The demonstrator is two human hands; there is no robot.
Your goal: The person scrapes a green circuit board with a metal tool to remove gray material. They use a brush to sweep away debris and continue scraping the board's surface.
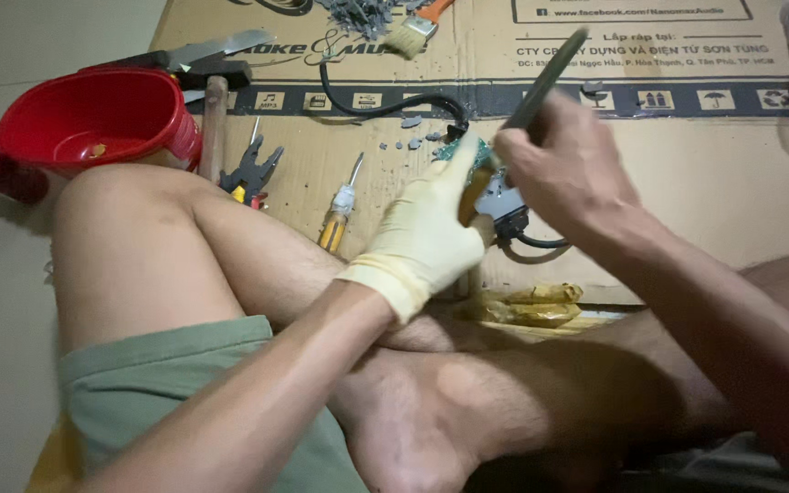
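My left hand (426, 233), in a pale yellow glove, grips a small electronic part with a green circuit board (469, 153) and a grey metal block (504, 205). A black cable (385, 107) runs from it across the cardboard. My bare right hand (554, 169) is closed on a long dark tool (545, 80) whose lower end meets the part. Both hands hover above my crossed legs.
A flattened cardboard box (687, 173) covers the floor. On it lie a red plastic bowl (93, 119), a hammer (214, 119), pliers (250, 172), a yellow-handled screwdriver (338, 219), a paintbrush (413, 32), grey chips (413, 141) and yellow gloves (531, 306).
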